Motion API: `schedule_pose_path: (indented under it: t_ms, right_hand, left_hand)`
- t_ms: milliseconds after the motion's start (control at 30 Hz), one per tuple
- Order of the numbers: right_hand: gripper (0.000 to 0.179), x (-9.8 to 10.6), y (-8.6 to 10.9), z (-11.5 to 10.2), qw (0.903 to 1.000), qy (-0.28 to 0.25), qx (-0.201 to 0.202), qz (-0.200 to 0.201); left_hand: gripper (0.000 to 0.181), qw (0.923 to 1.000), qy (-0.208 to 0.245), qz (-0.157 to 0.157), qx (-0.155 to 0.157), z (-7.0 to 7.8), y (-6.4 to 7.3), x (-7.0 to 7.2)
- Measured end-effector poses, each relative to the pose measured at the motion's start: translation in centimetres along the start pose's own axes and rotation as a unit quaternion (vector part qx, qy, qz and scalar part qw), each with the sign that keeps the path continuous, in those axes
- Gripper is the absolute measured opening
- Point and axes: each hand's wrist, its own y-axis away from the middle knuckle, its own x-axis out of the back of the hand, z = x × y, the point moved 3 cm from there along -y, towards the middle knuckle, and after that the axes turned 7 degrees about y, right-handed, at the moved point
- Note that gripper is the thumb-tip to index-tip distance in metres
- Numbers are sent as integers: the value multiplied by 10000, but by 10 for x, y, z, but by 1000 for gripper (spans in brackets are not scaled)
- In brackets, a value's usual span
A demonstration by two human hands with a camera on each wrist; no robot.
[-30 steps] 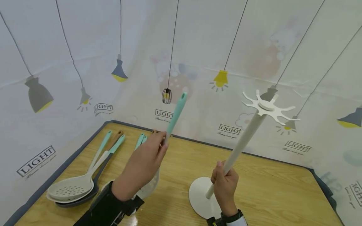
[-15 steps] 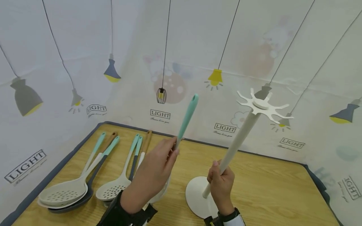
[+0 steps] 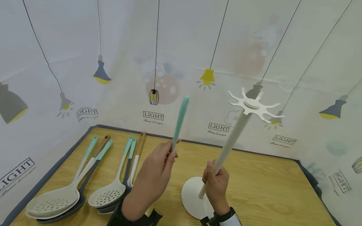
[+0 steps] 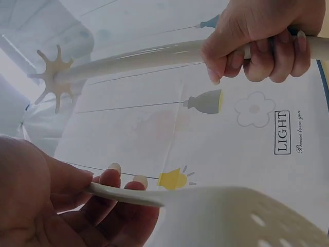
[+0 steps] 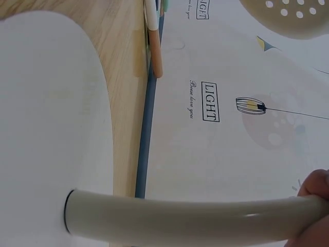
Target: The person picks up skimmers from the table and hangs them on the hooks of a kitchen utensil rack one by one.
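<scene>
My left hand [image 3: 154, 175] pinches a skimmer by the lower part of its pale shaft, with the mint-green handle end [image 3: 181, 116] pointing up. Its white, holed head [image 4: 257, 221] shows in the left wrist view and hangs below the hand; in the head view the hand hides it. My right hand [image 3: 216, 185] grips the lower pole of a white utensil stand [image 3: 232, 138], which leans to the right. Curved hooks [image 3: 251, 103] spread from the top of the stand, all bare. Its round base [image 3: 195, 194] is down by the wooden table. The skimmer is left of the pole, apart from it.
Two piles of kitchen utensils lie on the table's left side: a larger one with a holed white ladle-like head [image 3: 51, 201] on top, and a second with a slotted spoon [image 3: 108, 193]. Behind the table [image 3: 263, 182] hangs a white cloth printed with lamps.
The left hand has carried the skimmer rightward, closer to the stand, and the handle has turned. The second utensil pile has come out from behind that hand. The right hand keeps its grip.
</scene>
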Motion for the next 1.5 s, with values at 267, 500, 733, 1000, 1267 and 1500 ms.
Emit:
schedule_pose_path:
  t_ms: [267, 500, 733, 1000, 1267, 1500]
  right_hand:
    - [26, -1, -1, 1, 9994, 264, -193, 76]
    - [26, 2, 0, 1, 9991, 333, -226, 89]
    - [25, 2, 1, 1, 9991, 379, -162, 118]
    - [24, 2, 1, 2, 9989, 411, -155, 148]
    - [26, 2, 1, -2, 9988, 398, -217, 159]
    - [28, 2, 1, 0, 9989, 335, -258, 195]
  left_hand:
    - [36, 9992, 371, 118, -108, 2, -3, -6]
    - [35, 9984, 554, -73, 73, 4, -5, -19]
    - [42, 9925, 1129, 377, 282, 9, -6, -22]
    - [28, 9782, 1812, 906, 459, 17, -10, -21]
    - [26, 9681, 2265, 1038, 273, 19, -9, -20]
    - [26, 9645, 2378, 1134, 207, 21, -9, -21]
